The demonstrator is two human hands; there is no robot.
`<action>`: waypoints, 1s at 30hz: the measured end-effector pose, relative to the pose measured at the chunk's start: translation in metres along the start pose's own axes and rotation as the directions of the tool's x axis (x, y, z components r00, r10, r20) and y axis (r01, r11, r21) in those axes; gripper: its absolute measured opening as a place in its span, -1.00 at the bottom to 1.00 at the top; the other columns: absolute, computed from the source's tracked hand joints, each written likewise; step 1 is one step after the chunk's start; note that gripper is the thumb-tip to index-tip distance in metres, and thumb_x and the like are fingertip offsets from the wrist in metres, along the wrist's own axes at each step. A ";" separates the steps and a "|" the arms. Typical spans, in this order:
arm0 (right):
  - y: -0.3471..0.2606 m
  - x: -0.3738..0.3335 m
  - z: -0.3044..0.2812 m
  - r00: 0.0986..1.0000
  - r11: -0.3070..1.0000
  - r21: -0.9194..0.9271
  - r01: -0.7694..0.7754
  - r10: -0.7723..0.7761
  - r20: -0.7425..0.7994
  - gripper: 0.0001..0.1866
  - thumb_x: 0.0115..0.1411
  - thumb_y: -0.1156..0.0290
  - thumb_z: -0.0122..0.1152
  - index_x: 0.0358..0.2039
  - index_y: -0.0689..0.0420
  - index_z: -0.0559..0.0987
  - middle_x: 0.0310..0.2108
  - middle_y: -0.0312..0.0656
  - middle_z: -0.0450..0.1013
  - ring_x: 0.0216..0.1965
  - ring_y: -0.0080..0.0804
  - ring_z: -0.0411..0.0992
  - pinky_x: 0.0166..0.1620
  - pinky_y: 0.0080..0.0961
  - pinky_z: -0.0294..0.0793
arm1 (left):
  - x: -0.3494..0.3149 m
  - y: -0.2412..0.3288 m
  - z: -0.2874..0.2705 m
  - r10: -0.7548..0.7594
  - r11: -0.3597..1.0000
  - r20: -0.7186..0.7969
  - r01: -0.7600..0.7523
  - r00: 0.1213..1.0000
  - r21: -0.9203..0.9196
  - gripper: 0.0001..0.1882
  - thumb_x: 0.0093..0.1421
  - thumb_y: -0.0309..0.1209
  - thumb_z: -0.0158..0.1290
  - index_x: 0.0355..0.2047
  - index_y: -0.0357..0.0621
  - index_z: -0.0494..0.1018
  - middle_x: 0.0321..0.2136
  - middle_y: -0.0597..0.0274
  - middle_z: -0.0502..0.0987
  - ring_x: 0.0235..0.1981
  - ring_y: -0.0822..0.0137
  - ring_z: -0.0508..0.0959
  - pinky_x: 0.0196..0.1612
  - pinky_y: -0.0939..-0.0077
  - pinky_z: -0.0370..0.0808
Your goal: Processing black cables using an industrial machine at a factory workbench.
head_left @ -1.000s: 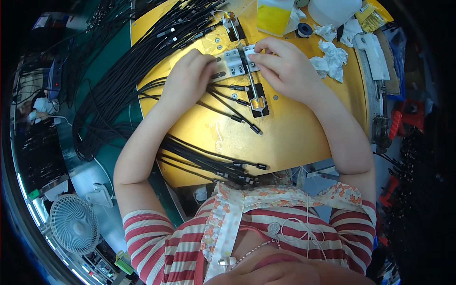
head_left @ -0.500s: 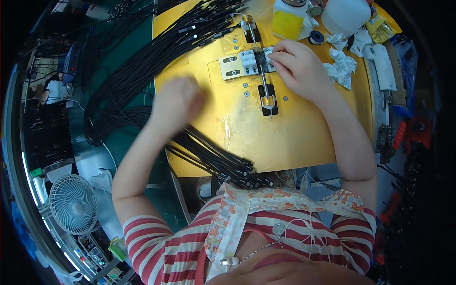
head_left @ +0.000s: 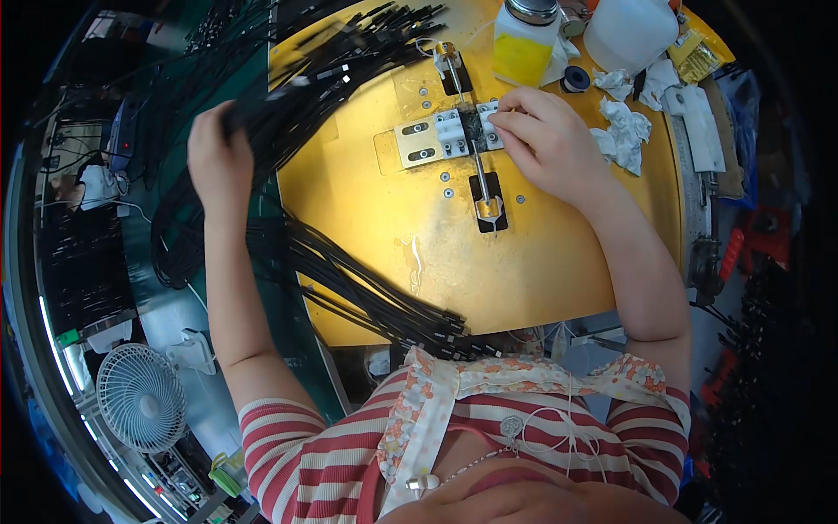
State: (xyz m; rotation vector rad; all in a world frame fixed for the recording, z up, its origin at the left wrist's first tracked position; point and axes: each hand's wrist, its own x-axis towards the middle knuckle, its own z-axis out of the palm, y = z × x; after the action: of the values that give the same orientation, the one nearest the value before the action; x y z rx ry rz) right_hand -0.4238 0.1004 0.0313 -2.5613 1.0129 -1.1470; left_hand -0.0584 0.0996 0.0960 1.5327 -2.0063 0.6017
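Observation:
My left hand (head_left: 220, 162) is closed over the black cable bundle (head_left: 301, 122) at the left of the yellow work plate. A black cable (head_left: 234, 120), smeared by motion, shows at its fingers. My right hand (head_left: 546, 144) is pinched at the right white block (head_left: 491, 125) of a small clamping fixture; whatever lies between its fingertips is hidden. Facing that block is the left white block (head_left: 451, 134), fixed to a slotted metal plate (head_left: 417, 143). A thin metal rod (head_left: 479, 168) runs through the gap between the blocks.
More cable ends (head_left: 436, 327) hang over the plate's near edge. A jar with yellow contents (head_left: 524, 44), a white container (head_left: 630, 35), a dark spool (head_left: 575, 79) and crumpled tissues (head_left: 627, 131) stand at the far right. A white fan (head_left: 141, 397) is at lower left.
My left hand has moved left, away from the yellow plate's middle to the cable bundle, and a dark cable now shows in it. The right hand stays at the fixture.

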 end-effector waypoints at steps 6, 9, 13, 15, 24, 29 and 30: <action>0.000 0.000 0.000 0.999 1.000 0.008 -0.006 0.007 -0.053 -0.88 0.01 0.55 0.21 -0.38 0.22 0.57 -0.41 -0.19 0.41 -0.33 -0.25 0.43 -0.24 -0.38 0.43 | 0.015 0.076 -0.021 0.021 0.975 -0.143 -0.052 0.989 -0.214 -0.67 -0.03 -0.70 0.10 -0.21 -0.17 0.48 -0.39 0.09 0.50 -0.39 0.07 0.55 -0.35 0.38 0.49; -0.005 0.001 0.002 0.990 0.971 0.221 -0.092 0.114 -0.089 -0.80 0.01 0.60 0.24 -0.28 0.20 0.59 -0.44 -0.20 0.42 -0.39 -0.33 0.42 -0.32 -0.45 0.41 | 0.016 0.111 -0.012 0.322 0.891 -0.026 -0.312 0.946 -0.330 -0.57 -0.11 -0.64 0.10 -0.14 -0.17 0.48 -0.50 0.20 0.42 -0.50 0.22 0.49 -0.46 0.43 0.45; -0.017 0.004 -0.004 0.986 0.835 0.528 -0.154 0.168 0.021 -0.63 -0.01 0.64 0.31 -0.13 0.15 0.57 -0.46 -0.27 0.44 -0.46 -0.51 0.36 -0.41 -0.62 0.36 | -0.003 0.128 0.024 0.509 0.778 -0.021 -0.470 0.861 -0.416 -0.60 -0.08 -0.49 0.08 -0.14 -0.16 0.50 -0.58 0.35 0.32 -0.60 0.44 0.40 -0.62 0.57 0.32; -0.019 0.003 -0.007 0.985 0.811 0.565 -0.153 0.168 0.025 -0.63 -0.01 0.65 0.30 -0.13 0.15 0.57 -0.46 -0.27 0.44 -0.45 -0.52 0.37 -0.40 -0.62 0.37 | -0.004 0.121 0.038 0.525 0.771 -0.042 -0.496 0.850 -0.398 -0.60 -0.09 -0.48 0.08 -0.15 -0.16 0.50 -0.59 0.37 0.32 -0.60 0.45 0.40 -0.62 0.58 0.32; -0.019 0.005 -0.001 0.997 0.906 0.417 -0.074 0.068 0.029 -0.82 -0.01 0.63 0.28 -0.34 0.22 0.57 -0.40 -0.17 0.47 -0.38 -0.30 0.48 -0.32 -0.51 0.47 | -0.013 0.121 0.051 0.559 0.705 -0.055 -0.509 0.827 -0.494 -0.54 -0.12 -0.49 0.10 -0.11 -0.17 0.50 -0.56 0.35 0.35 -0.58 0.43 0.42 -0.56 0.59 0.38; -0.017 0.008 -0.002 0.985 0.900 0.400 -0.173 0.158 0.071 -0.87 0.02 0.64 0.24 -0.36 0.22 0.56 -0.40 -0.15 0.47 -0.39 -0.25 0.48 -0.33 -0.48 0.46 | -0.015 0.123 0.054 0.531 0.684 -0.061 -0.470 0.845 -0.557 -0.57 -0.12 -0.52 0.14 -0.14 -0.18 0.52 -0.46 0.29 0.45 -0.52 0.38 0.47 -0.50 0.57 0.44; -0.014 0.007 -0.001 0.985 0.912 0.371 -0.174 0.157 0.074 -0.88 0.03 0.64 0.23 -0.37 0.22 0.55 -0.40 -0.15 0.46 -0.38 -0.23 0.47 -0.33 -0.47 0.46 | -0.015 0.123 0.055 0.510 0.673 -0.076 -0.453 0.857 -0.585 -0.60 -0.12 -0.52 0.16 -0.17 -0.18 0.53 -0.42 0.26 0.48 -0.48 0.34 0.50 -0.47 0.55 0.47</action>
State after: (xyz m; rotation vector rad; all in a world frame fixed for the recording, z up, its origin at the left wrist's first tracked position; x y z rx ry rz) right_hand -0.4141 0.1064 0.0419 -2.1466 0.8795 -1.1112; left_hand -0.1828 0.1063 0.0419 0.6572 -2.3862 0.0521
